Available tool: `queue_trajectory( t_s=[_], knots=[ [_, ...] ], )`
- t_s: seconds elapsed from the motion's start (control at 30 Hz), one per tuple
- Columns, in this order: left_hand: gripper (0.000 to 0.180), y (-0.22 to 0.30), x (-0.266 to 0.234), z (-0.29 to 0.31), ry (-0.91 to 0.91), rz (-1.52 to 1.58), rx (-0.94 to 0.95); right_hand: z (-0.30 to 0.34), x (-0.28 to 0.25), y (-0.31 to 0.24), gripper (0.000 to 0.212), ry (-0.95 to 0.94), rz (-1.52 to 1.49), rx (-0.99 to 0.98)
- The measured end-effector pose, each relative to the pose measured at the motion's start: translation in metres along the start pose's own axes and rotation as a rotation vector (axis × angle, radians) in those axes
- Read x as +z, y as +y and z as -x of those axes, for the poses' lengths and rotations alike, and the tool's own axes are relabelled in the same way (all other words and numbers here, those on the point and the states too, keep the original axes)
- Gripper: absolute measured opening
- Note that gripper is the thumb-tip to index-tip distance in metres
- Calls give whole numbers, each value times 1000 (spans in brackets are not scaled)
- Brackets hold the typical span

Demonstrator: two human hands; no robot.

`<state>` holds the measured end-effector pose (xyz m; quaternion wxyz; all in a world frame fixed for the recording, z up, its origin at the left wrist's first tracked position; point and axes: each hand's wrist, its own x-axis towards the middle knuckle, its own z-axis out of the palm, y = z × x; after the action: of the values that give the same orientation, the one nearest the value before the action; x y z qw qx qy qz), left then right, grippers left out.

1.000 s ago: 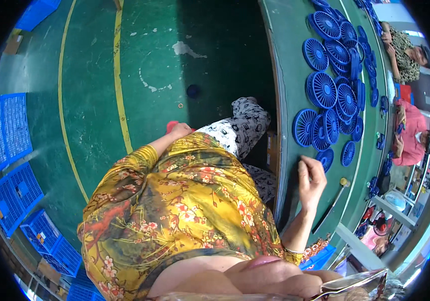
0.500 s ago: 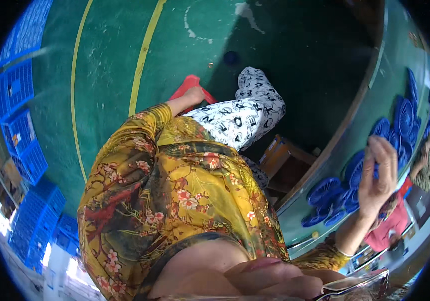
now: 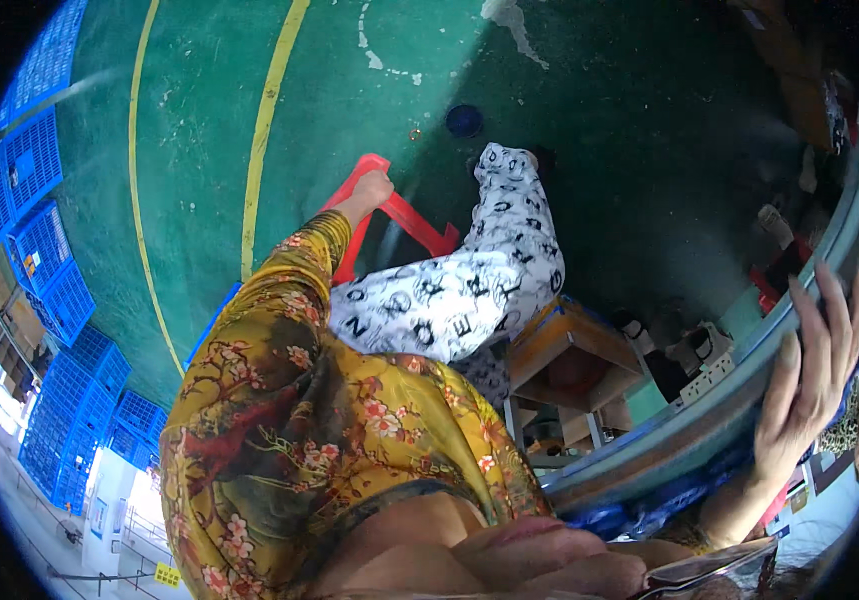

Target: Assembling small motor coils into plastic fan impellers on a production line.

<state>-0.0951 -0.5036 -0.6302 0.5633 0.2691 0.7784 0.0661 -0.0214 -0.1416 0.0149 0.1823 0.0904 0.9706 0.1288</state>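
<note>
My left hand (image 3: 374, 190) is closed on the upper corner of a red plastic stool (image 3: 417, 222) beside my knee. Its angled edges show against the green floor, while my arm and patterned trousers hide the rest. On the right, my right hand (image 3: 809, 375) is raised with its fingers stretched and apart, and nothing is in it. It overlaps the edge of the worktable (image 3: 639, 440); whether it touches the table I cannot tell. Blue plastic parts (image 3: 639, 515) on the tabletop show only partly, behind that edge.
Under the table edge stands an open wooden box (image 3: 569, 355), with a white power strip (image 3: 707, 380) near it. A dark blue round object (image 3: 464, 121) lies on the floor ahead. Blue crates (image 3: 64, 435) are stacked at the left, beyond the yellow floor lines (image 3: 261, 130).
My view has shifted, so the table edge lies lower and the blue parts are mostly hidden. More of the red stool shows in my left hand. My right hand's fingers have straightened.
</note>
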Motion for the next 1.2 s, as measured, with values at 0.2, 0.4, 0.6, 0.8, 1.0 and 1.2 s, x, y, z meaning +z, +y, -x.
queue_trajectory(
  t_s=[0.2,0.4,0.6,0.8,1.0,1.2],
  knots=[
    [33,83,2,-63,128,63,-53,23,-6,9,51,-111,146,-101],
    [39,140,2,-108,469,-59,-50,14,61,40,49,-105,107,-26],
    [41,179,4,-148,675,-574,288,26,86,46,46,-145,105,116],
    [20,190,3,-171,501,-553,235,32,113,46,43,-142,60,223],
    [39,163,13,-117,231,-100,418,25,136,39,40,-107,-6,309],
    [29,69,36,-111,140,-24,-190,15,148,38,37,-69,-54,359]
  ],
)
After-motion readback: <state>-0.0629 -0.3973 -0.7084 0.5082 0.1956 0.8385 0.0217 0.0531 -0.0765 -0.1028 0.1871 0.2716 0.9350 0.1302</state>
